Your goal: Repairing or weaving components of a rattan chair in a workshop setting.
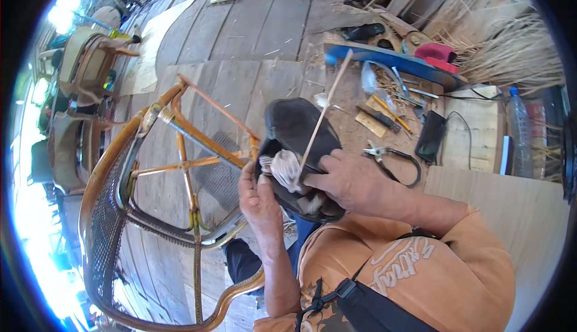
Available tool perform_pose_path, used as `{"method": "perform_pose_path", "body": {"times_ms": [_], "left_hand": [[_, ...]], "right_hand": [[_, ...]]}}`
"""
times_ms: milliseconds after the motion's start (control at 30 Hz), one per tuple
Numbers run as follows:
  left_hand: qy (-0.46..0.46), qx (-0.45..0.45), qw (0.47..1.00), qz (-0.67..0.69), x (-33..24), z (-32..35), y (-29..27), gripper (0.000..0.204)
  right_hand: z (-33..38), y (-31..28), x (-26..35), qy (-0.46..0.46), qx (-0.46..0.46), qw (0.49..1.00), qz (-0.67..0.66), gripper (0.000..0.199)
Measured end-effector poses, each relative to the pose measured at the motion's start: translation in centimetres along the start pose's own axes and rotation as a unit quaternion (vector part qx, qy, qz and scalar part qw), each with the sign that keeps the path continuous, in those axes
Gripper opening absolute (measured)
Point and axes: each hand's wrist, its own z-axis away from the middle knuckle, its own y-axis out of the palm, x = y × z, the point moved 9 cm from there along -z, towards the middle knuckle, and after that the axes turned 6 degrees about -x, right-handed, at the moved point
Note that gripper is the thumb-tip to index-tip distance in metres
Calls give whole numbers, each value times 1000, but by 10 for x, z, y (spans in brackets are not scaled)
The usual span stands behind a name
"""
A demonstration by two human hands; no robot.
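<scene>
A thin cane strip point(324, 112) rises slanting from the middle of the view, pinched low down by the right hand point(348, 182), which is closed around it over a dark shoe point(297, 146). The left hand point(258, 203) grips the shoe's near edge, fingers curled. Just beside them stands a rattan chair frame point(156, 212) on the plank floor point(240, 31); pliers point(390, 155) lie near the right hand.

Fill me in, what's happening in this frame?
A person in an orange shirt sits on a plank floor beside a cane-backed rattan chair frame. The left hand steadies a dark pouch-like object with whitish material in it, while the right hand pinches a thin rattan strip against it. Pliers and other tools lie nearby.
</scene>
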Motion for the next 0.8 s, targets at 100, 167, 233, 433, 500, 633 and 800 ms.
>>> {"method": "perform_pose_path", "body": {"times_ms": [100,167,233,433,500,633,800], "left_hand": [[19,-1,1000,9,4,2,-6,32],[18,-11,1000,-11,2,1,-11,33],[21,-13,999,-20,5,-2,-16,34],[34,-13,999,-5,8,3,-31,37],[-13,5,993,-121,8,6,-24,42],[245,65,922,-293,-24,8,3,46],[282,166,800,-503,-36,16,-12,42]], "right_hand": [[-2,12,-10,72,139,979,128,25],[-9,18,-12,69,169,973,139,25],[-12,25,-17,91,218,959,156,25],[-44,-22,-19,99,23,995,-17,25],[-57,-29,-62,188,-90,972,-111,23],[-97,38,-108,282,5,891,-355,19],[-110,81,-32,296,17,854,-427,15]]}}
